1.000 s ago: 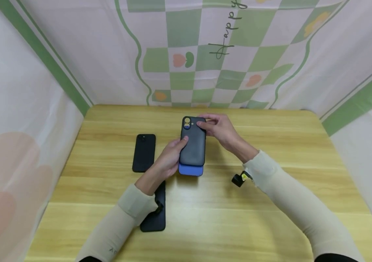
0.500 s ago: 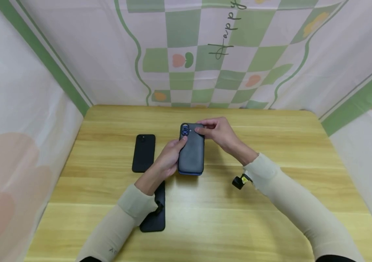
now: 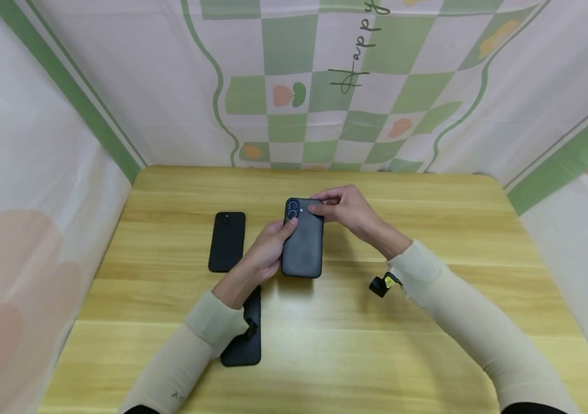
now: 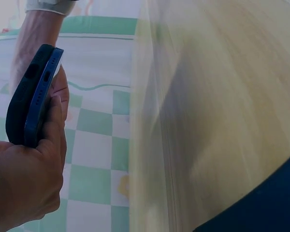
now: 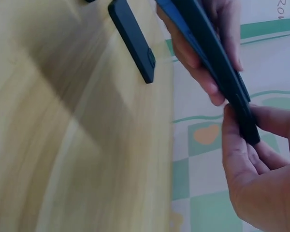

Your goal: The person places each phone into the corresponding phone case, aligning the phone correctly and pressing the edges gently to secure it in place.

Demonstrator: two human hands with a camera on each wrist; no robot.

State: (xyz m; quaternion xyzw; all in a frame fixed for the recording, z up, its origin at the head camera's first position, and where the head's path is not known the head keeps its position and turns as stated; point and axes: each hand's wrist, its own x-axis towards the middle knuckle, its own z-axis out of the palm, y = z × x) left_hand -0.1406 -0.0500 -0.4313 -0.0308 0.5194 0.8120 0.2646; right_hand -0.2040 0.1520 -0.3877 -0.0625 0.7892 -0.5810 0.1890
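Note:
A black phone case (image 3: 304, 247) lies over the back of a blue phone (image 4: 40, 96), its camera opening lined up with the lenses. In the left wrist view the case stands slightly apart from the phone's port end. My left hand (image 3: 268, 247) grips both from the left side, thumb on the case below the camera. At the top right corner my right hand (image 3: 349, 211) pinches case and phone, thumb on the back and fingers behind. The right wrist view shows the blue phone edge (image 5: 178, 17) at the end away from the right fingers.
On the wooden table (image 3: 428, 287), a black phone-shaped piece (image 3: 227, 242) with a camera corner lies to the left. Another black one (image 3: 244, 345) lies nearer, partly under the left forearm. A patterned curtain (image 3: 335, 115) stands behind the table.
The case has slid down over the phone, covering the blue strip that showed at the bottom. The camera opening now meets the lenses. Both hands keep their hold, the right slightly lower.

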